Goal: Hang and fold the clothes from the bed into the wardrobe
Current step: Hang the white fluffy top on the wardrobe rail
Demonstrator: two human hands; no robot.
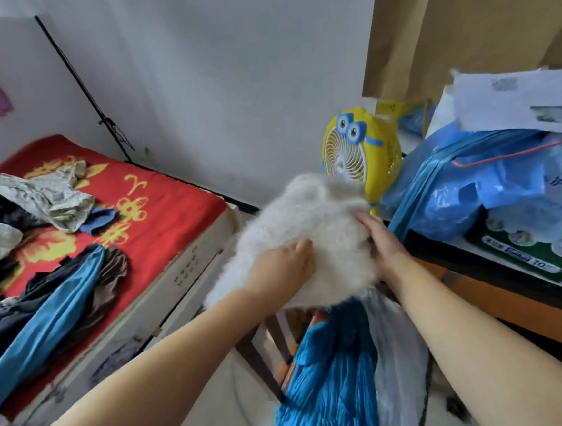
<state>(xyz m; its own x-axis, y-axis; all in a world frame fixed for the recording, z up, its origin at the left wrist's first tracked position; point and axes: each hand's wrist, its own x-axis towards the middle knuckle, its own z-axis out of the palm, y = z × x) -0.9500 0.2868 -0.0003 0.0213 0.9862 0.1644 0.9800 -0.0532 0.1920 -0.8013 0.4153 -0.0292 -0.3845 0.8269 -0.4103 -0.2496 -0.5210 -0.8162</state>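
A fluffy white garment [310, 217] lies bunched on top of a wooden chair, between the bed and a table. My left hand [285, 268] rests on its near side with fingers curled into the fluff. My right hand [381, 242] holds its right edge, fingers tucked under the fabric. Below it hang a bright blue pleated garment [329, 377] and a white sheer one [398, 355]. On the bed [171, 208], with its red and yellow cover, lie several more clothes: a pale crumpled piece [53, 197], dark ones, and a blue satin piece [43, 329].
A yellow cartoon desk fan [355, 153] stands just behind the fluffy garment. At right a table [515, 298] carries blue plastic bags [473, 191], paper and a green box. A brown curtain [459, 24] hangs above it. A black lamp pole [85, 90] leans at the wall.
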